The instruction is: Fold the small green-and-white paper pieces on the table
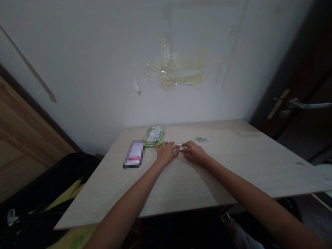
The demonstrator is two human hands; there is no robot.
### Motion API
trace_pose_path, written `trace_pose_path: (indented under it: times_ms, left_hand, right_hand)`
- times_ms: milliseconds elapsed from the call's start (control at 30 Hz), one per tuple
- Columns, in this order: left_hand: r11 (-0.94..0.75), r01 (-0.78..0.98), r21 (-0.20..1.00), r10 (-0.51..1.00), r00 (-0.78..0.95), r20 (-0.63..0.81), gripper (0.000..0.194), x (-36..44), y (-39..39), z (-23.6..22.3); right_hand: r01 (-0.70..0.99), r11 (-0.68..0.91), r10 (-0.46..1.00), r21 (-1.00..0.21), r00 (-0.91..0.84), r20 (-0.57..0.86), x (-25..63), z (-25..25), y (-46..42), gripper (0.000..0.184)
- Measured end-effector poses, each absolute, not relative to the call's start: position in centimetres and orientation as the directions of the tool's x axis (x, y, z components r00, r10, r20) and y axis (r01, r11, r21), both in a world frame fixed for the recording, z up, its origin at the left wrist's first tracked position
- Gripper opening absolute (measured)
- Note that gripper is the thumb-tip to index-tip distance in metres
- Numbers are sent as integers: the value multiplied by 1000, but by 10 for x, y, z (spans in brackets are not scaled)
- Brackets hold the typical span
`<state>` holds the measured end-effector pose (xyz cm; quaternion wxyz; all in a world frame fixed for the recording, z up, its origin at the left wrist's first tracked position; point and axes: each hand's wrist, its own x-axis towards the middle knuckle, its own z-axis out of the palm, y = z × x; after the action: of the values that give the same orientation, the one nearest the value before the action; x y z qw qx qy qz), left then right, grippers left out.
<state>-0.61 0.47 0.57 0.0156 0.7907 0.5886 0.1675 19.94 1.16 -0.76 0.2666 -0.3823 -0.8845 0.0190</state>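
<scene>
A small white-and-green packet (178, 145) lies low over the table, mostly covered by my fingers. At its left end, the thumb and forefinger of my left hand (166, 153) close on it, while the outer fingers spread toward a stack of green-and-white packs (154, 135). From the other side my right hand (195, 153) pinches the packet with bent fingers. Both hands rest close to the tabletop, their fingertips almost meeting. What exactly sits between the fingertips is too small to make out fully.
On the pale wooden table (178, 193), a phone (134, 154) with a blurred screen lies left of my hands. A small crumpled green-and-white wrapper (203, 138) is at the back right. Behind the table rises a wall (103, 69) with peeling tape (178, 71); a dark door (306, 128) stands right.
</scene>
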Motion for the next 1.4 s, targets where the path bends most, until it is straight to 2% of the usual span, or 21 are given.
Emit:
trace_pose_path:
  times_ms: [533, 900, 1400]
  left_hand:
    - [-315, 918, 242, 937, 260, 236, 31, -8, 5, 6]
    - [-321, 906, 276, 936, 261, 235, 33, -9, 6, 5]
    - [-341, 901, 268, 926, 273, 262, 31, -10, 10, 0]
  right_hand:
    - [641, 751, 633, -159, -629, 451, 204, -10, 10, 23]
    - [645, 722, 664, -251, -544, 512, 201, -10, 13, 25]
    - [666, 700, 688, -259, -531, 494, 201, -14, 14, 26]
